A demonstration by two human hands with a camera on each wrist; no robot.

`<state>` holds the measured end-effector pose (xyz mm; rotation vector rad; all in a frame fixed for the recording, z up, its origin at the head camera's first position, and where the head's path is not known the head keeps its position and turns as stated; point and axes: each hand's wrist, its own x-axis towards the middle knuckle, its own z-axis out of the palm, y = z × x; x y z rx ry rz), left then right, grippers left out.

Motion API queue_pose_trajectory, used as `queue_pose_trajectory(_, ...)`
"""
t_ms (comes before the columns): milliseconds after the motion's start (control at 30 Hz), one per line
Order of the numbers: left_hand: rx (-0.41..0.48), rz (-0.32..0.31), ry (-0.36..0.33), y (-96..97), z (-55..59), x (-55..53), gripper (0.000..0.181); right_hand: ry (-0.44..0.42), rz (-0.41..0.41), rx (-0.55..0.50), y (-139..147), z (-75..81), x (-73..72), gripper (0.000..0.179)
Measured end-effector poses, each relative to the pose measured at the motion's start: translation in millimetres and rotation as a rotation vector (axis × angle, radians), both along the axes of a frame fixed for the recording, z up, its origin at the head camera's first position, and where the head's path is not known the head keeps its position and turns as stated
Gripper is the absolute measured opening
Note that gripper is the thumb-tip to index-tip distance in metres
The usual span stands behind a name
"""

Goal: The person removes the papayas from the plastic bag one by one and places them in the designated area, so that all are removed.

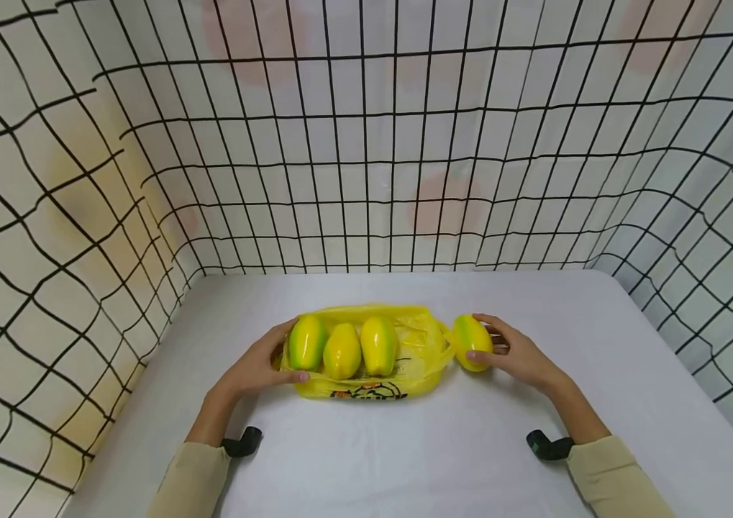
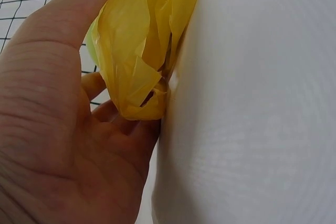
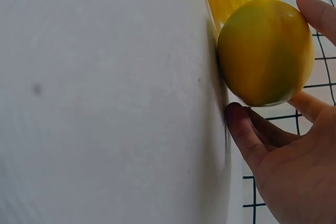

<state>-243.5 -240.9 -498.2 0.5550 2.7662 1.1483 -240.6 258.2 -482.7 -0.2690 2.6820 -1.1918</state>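
Note:
In the head view, three glossy yellow-green mangoes [image 1: 342, 351] lie side by side in the left part of a yellow plastic bag [image 1: 419, 344]. My left hand [image 1: 259, 365] holds the left end of the bag, thumb at the front and fingers behind. The left wrist view shows the crumpled bag [image 2: 128, 51] between that thumb and the fingers. To the right of the bag, my right hand [image 1: 521, 356] grips another mango [image 1: 470, 338] between thumb and fingers. The right wrist view has this mango [image 3: 265, 51] close to the table surface, by the bag's edge.
A white-covered table [image 1: 392, 453] lies under everything. Black wire mesh [image 1: 379, 165] rises along its back and sides, with pale cloth behind. Dark printing [image 1: 372, 391] shows on the bag's front. Each wrist wears a black strap-on device [image 1: 243, 442].

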Motion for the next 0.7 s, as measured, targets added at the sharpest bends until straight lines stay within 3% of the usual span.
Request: queue_pose_trajectory(700, 0.001, -0.017, 0.009, 1.1, 4.3, 1.8, 0.107, 0.002, 0.018, 0.024, 4.7, -0.1, 2.4, 0.087)
